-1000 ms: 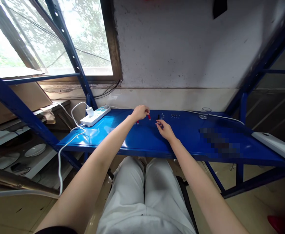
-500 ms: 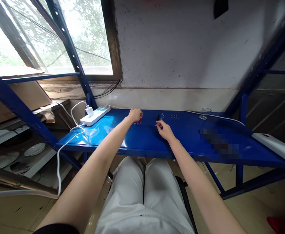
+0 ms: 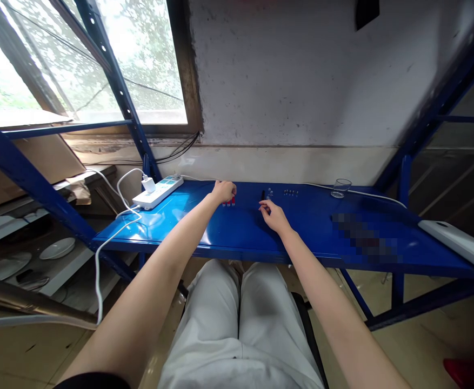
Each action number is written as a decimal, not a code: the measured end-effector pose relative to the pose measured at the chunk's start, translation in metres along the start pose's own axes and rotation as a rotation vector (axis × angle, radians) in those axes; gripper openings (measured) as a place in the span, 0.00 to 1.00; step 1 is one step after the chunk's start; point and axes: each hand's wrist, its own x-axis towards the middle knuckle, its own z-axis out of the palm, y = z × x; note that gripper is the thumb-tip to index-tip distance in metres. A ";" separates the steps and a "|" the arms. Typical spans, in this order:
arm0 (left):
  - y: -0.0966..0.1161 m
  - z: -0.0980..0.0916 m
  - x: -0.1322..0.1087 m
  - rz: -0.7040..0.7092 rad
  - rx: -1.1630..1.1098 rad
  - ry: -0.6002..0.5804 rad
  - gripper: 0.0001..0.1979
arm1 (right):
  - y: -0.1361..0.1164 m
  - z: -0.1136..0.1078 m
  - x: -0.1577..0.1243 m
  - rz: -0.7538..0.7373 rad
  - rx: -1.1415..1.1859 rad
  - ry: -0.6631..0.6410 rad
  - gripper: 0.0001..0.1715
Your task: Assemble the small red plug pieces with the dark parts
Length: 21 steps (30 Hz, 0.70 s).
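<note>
My left hand [image 3: 224,191] is closed at the back of the blue table [image 3: 172,216], its fingertips pinched at the small red pieces [image 3: 229,202]. What it grips, if anything, is too small to name. Farther right, my right hand [image 3: 274,216] hovers or rests over the table with fingers curled; thumb and fingertips nearly meet, and whether something tiny is between them cannot be made out. Just beyond it lie a small black item [image 3: 263,195] and several little clear pieces [image 3: 269,193]. A row of tiny light pieces [image 3: 291,193] lies to their right.
At the left end is a white power strip [image 3: 158,192] with a plugged-in cable. A clear glass [image 3: 341,188] stands at the back right, a blurred dark item [image 3: 362,237] lies nearer, and a white object [image 3: 459,244] is at the right end. The wall borders the back.
</note>
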 end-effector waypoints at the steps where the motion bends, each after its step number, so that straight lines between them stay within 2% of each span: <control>1: 0.000 0.000 0.000 0.002 0.027 -0.004 0.06 | 0.000 0.000 0.000 0.003 -0.003 0.000 0.15; 10: 0.007 -0.009 -0.004 0.010 0.260 -0.097 0.08 | -0.004 -0.002 -0.001 0.026 -0.043 -0.005 0.15; 13: 0.012 -0.014 -0.008 0.061 0.288 -0.014 0.10 | -0.007 -0.005 -0.002 0.075 -0.128 0.029 0.15; 17: 0.029 -0.014 -0.016 0.206 0.247 0.183 0.16 | -0.010 -0.009 -0.003 0.218 -0.331 0.206 0.16; 19: 0.041 -0.007 -0.020 0.291 0.234 0.179 0.17 | -0.010 -0.010 -0.002 0.266 -0.422 0.245 0.16; 21: 0.053 0.005 -0.024 0.362 0.227 0.119 0.19 | -0.009 -0.009 -0.002 0.294 -0.503 0.228 0.17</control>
